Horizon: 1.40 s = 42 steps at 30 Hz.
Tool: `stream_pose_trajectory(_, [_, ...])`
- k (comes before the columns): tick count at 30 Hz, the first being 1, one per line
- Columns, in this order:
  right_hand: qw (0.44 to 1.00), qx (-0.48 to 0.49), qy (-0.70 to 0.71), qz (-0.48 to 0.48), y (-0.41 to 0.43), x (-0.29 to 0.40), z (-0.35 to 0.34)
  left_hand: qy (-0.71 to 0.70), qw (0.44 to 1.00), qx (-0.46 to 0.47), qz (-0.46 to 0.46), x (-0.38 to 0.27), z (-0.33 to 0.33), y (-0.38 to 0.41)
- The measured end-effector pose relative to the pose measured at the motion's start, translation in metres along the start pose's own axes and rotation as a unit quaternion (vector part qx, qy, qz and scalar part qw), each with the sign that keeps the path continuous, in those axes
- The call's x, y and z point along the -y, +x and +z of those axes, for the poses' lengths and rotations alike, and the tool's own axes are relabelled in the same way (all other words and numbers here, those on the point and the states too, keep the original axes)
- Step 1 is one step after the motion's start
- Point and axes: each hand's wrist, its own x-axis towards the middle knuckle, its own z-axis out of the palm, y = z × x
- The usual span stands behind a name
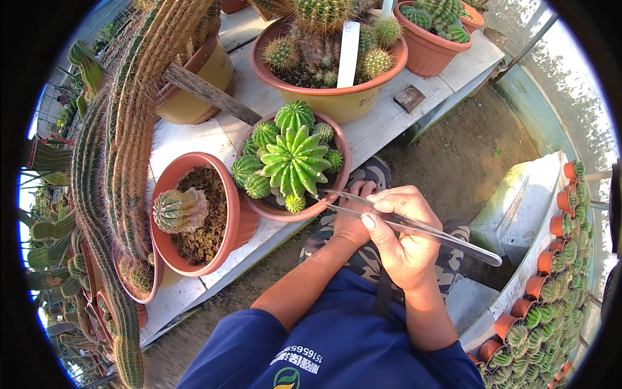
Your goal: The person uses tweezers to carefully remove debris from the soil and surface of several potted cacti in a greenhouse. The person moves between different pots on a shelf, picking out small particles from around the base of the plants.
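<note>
My right hand (406, 228) holds a pair of long metal tweezers (437, 236) between thumb and fingers. The two tips are apart and reach over the near right rim of a terracotta-coloured pot (344, 146). In that pot grows a bright green ribbed cactus (295, 163) with several smaller round offsets around it. Beside the pot's near side is my left hand (357, 209), partly behind the tweezers and right hand; whether it grips anything cannot be seen. To the left, a tilted pot (236, 214) holds dark soil and a pale, partly browned cactus (180, 210).
Tall spiny columnar cacti (131, 131) rise at the left. A wooden stick (211, 95) lies behind the pots. A large pot (330, 99) with spiny cacti and a white tag (348, 54) stands farther back on the white bench (374, 136). Rows of small potted cacti (539, 311) line the right.
</note>
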Motion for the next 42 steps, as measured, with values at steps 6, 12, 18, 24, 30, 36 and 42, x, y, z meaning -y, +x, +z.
stream_pose_trajectory(6, [1.0, -0.029, -0.003, -0.012, -0.011, 0.014, -0.017, -0.437, 0.894, -0.013, -0.096, 0.023, -0.035, 0.008])
stream_pose_trajectory(12, [0.995, -0.082, 0.042, -0.034, -0.022, 0.028, -0.011, -0.467, 0.878, 0.015, -0.102, 0.027, -0.04, 0.009])
stream_pose_trajectory(18, [0.999, 0.026, 0.013, -0.032, -0.022, 0.019, 0.025, -0.472, 0.877, 0.009, -0.093, 0.024, -0.036, 0.005])
stream_pose_trajectory(24, [0.998, 0.043, -0.011, -0.034, -0.018, 0.013, 0.059, -0.41, 0.907, -0.026, -0.092, 0.015, -0.02, 0.002])
stream_pose_trajectory(30, [0.998, 0.049, -0.043, -0.018, -0.012, 0.032, 0.044, -0.468, 0.878, 0.004, -0.101, 0.017, -0.022, 0.002])
stream_pose_trajectory(36, [0.997, 0.06, -0.038, -0.021, -0.013, 0.033, 0.037, -0.494, 0.866, 0.022, -0.082, 0.019, -0.03, 0.005])
stream_pose_trajectory(42, [0.994, 0.03, 0.08, 0.068, -0.017, 0.032, 0.017, -0.673, 0.706, -0.162, -0.149, -0.004, -0.024, -0.006])
